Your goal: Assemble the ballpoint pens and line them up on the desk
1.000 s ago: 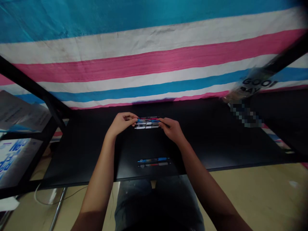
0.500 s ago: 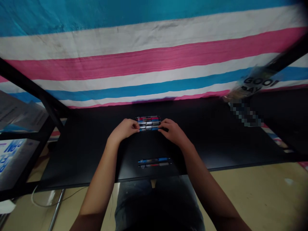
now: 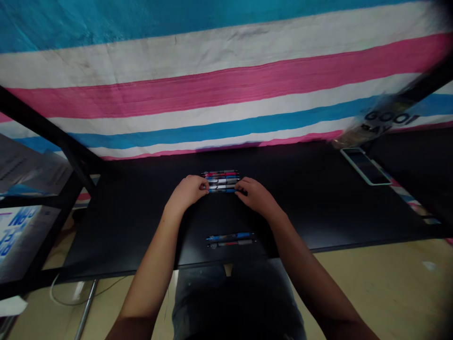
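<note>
The left hand and right hand remain apart, fingertips still closed on opposite ends of the lowest blue pen, at the near edge of the pen row on the bench.

Glossy plastic pens on a matt black desk (wrinkled cloth behind).

Multicolored pens, lying flat, side by side

Two hands, the left hand and the right hand, are at a row of about six pens in the middle of the frame. Two more pens lie just below, and one phone lies at the right.
</note>
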Tool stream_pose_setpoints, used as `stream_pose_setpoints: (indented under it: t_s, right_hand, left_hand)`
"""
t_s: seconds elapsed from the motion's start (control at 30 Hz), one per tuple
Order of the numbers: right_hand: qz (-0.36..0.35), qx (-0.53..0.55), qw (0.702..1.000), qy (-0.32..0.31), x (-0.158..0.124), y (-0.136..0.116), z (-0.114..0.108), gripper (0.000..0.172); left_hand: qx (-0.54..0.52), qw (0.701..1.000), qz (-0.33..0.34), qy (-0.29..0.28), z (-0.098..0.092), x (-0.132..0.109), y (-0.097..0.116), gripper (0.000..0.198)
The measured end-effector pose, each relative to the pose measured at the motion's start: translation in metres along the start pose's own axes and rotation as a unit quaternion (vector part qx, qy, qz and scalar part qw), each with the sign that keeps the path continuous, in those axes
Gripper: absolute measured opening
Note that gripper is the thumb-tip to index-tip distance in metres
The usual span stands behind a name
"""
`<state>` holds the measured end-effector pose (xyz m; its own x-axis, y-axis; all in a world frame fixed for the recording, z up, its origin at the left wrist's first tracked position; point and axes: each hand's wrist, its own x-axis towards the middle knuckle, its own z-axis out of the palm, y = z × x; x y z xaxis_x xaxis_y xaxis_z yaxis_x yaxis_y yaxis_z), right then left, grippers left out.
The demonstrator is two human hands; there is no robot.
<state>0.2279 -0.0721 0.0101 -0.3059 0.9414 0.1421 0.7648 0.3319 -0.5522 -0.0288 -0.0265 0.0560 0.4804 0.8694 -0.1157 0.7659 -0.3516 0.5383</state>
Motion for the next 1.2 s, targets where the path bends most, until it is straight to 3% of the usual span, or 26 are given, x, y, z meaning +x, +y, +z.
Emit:
stream_pose_setpoints:
  t_s: [0.33, 0.73, 1.2]
  right_hand:
    - [0.005, 0.013, 1.0, 0.009, 0.0, -0.001, -0.005, 0.009]
    - [0.005, 0.035, 0.999, 0.023, 0.0, 0.0, -0.001, 0.008]
    - [-0.005, 0.049, 0.998, 0.04, 0.001, 0.005, 0.004, 0.006]
  left_hand:
    - [0.034, 0.999, 0.02, 0.038, 0.01, -0.001, -0.003, 0.008]
    - [0.027, 0.999, 0.026, 0.038, 0.015, 0.001, 0.003, 0.007]
    - [0.022, 0.997, 0.057, 0.036, 0.019, 0.009, -0.005, 0.003]
